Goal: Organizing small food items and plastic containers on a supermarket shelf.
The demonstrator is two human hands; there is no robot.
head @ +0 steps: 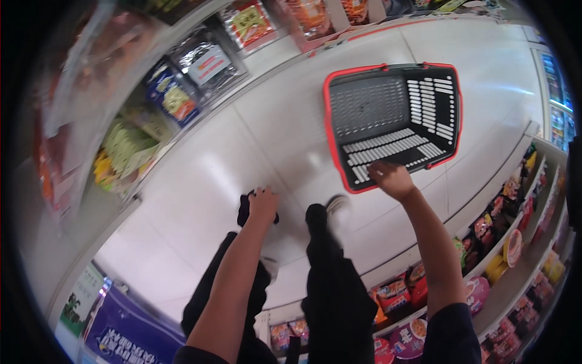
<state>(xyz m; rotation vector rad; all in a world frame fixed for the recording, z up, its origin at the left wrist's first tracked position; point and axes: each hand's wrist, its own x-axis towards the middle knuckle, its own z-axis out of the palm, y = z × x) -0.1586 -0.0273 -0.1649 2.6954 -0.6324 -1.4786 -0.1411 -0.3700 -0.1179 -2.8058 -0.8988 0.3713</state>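
An empty dark grey plastic shopping basket [368, 107] with red handles lying along its rim is in front of me, right of the middle, its open top facing me. My right hand [392, 180] is closed on the near edge of the basket, its fingertips over the rim. Lower left of the basket, my left hand [264, 204] grips a small black item [244, 210], mostly hidden under the fingers; its kind cannot be told. Below the hands are my legs in black trousers and a shoe [336, 204] on the tiled floor.
Shelves with packaged food [173, 98] run along the left and top. Another shelf unit with instant noodle bowls [513, 248] and snack packs [392, 293] curves round the lower right. A purple printed box [132, 327] stands lower left, and a lit display cooler [558, 104] is far right.
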